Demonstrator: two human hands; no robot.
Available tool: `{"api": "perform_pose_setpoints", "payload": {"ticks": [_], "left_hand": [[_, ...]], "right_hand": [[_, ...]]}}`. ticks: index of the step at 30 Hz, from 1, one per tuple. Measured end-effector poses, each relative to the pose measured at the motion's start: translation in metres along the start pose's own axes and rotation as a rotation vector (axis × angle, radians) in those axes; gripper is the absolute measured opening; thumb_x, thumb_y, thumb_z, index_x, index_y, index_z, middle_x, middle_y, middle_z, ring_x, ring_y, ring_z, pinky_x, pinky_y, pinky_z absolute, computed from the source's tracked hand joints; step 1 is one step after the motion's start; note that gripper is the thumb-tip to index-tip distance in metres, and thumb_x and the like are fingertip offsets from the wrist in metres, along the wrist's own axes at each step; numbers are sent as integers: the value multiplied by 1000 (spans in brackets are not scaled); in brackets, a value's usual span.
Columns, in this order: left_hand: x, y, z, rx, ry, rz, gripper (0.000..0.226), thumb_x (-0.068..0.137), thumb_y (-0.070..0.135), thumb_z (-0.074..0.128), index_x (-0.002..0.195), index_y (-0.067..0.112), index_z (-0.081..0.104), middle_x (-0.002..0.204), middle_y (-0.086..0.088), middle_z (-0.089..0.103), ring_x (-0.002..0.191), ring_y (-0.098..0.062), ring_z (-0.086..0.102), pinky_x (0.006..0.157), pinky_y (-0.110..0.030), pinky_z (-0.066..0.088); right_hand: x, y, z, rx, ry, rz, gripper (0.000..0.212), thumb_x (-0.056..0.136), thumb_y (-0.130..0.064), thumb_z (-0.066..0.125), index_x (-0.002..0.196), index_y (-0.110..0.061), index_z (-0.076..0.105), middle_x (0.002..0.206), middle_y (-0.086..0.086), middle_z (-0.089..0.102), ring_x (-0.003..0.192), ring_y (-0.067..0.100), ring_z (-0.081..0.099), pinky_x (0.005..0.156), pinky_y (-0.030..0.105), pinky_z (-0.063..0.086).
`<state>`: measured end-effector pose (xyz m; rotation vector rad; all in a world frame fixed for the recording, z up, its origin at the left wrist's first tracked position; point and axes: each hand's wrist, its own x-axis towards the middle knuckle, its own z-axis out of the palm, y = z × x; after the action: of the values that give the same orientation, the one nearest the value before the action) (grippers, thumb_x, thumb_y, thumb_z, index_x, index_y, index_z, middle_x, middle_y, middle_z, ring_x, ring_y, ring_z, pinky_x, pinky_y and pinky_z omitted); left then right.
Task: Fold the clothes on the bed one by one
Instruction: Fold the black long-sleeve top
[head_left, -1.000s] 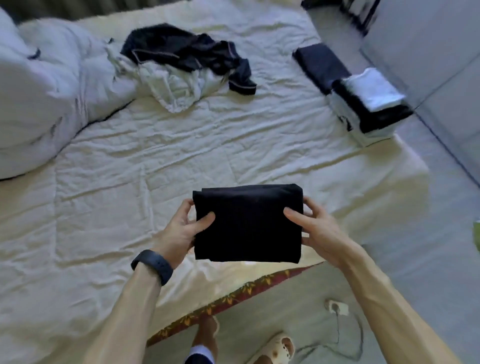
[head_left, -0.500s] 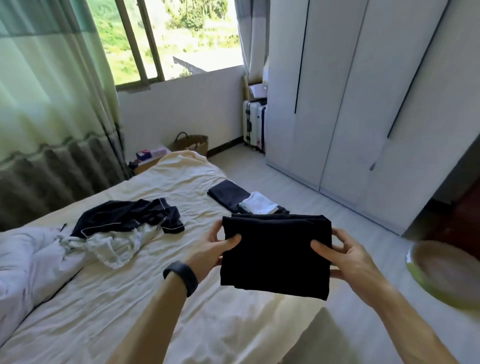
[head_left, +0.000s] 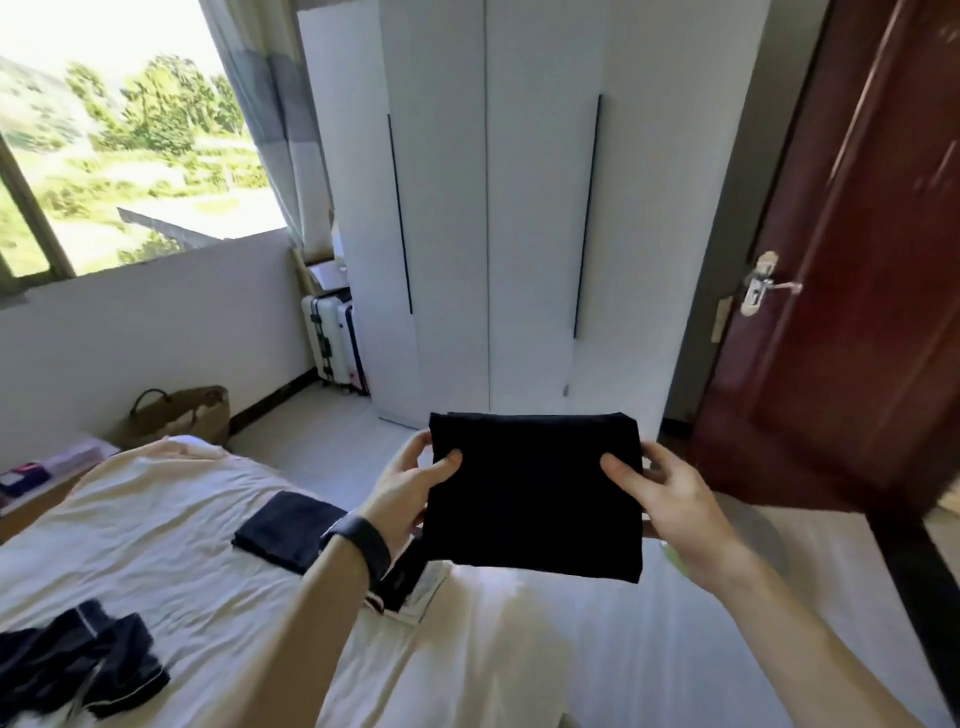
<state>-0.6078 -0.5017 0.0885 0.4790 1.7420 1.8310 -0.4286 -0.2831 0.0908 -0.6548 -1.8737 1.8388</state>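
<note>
Bedroom: white wardrobe (head_left: 488, 208) at 12 o'clock, dark red door (head_left: 857, 312) at 2 o'clock, window (head_left: 104, 130) at 10 o'clock with green slope outside. Pale suitcase (head_left: 332, 338) stands against the wardrobe's left side; woven bag (head_left: 182, 415) on the floor under the window wall. Bed (head_left: 156, 519) with cream sheet fills 7 to 9 o'clock. Both hands raised at frame centre, apart, one garment's width between them. Left hand (head_left: 405, 488), dark wristband (head_left: 361, 545) on the wrist, clamps the left edge of the folded black garment (head_left: 535, 493): thumb on the near face, fingers tucked behind. Right hand (head_left: 670, 493) clamps the right edge the same way, thumb in front, fingers curled behind. Garment held off the bed in the air, a flat squarish packet, top edge level; left hand at its 9 o'clock, right hand at its 3 o'clock. On the sheet, a dark folded piece (head_left: 285, 530) lies just beyond the left wrist. A folded stack (head_left: 415, 587) sits under the wrist, mostly hidden. Unfolded dark clothes (head_left: 78, 660) with pale piping lie crumpled at 8 o'clock, well apart from the hands.
</note>
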Motion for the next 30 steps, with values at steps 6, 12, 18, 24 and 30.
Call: {"api": "perform_pose_setpoints", "payload": {"ticks": [6,12,18,24,30], "left_hand": [[80,35,59,95,-101,111,23,102,29,55,124,22,57,87,-2,68,68,-16,61,49,-21,43],[176,72,121,120,-82,202,20,103,30,53,121,29,60,95,-1,74,79,-18,68,71,-30,53],[269,103,190,16,38,300,29,94,32,59,123,25,63,108,-7,75,91,-26,70,86,-44,53],[343,115,206,10,199,285,23,96,33,65,118,26,65,98,0,74,94,-25,67,86,-42,51],[409,129,174,36,338,337,25,100,30,56,124,25,62,112,0,71,94,-15,69,76,-30,55]], "right_hand": [[58,-23,-58,13,85,-87,29,92,-30,73,118,-19,68,102,2,78,95,21,76,67,28,59],[162,-50,-122,-8,66,-186,19,97,-25,67,115,-20,66,96,-1,78,86,15,76,62,24,59],[295,-71,-187,37,-47,-228,25,97,-32,66,120,-23,62,103,-2,78,95,15,75,73,31,60],[410,-86,-205,-1,-223,-233,23,94,-34,67,116,-27,63,107,-2,77,96,13,74,79,37,63],[522,-106,-169,-67,-386,-273,22,95,-31,69,116,-25,65,103,-2,77,94,13,75,76,37,63]]}}
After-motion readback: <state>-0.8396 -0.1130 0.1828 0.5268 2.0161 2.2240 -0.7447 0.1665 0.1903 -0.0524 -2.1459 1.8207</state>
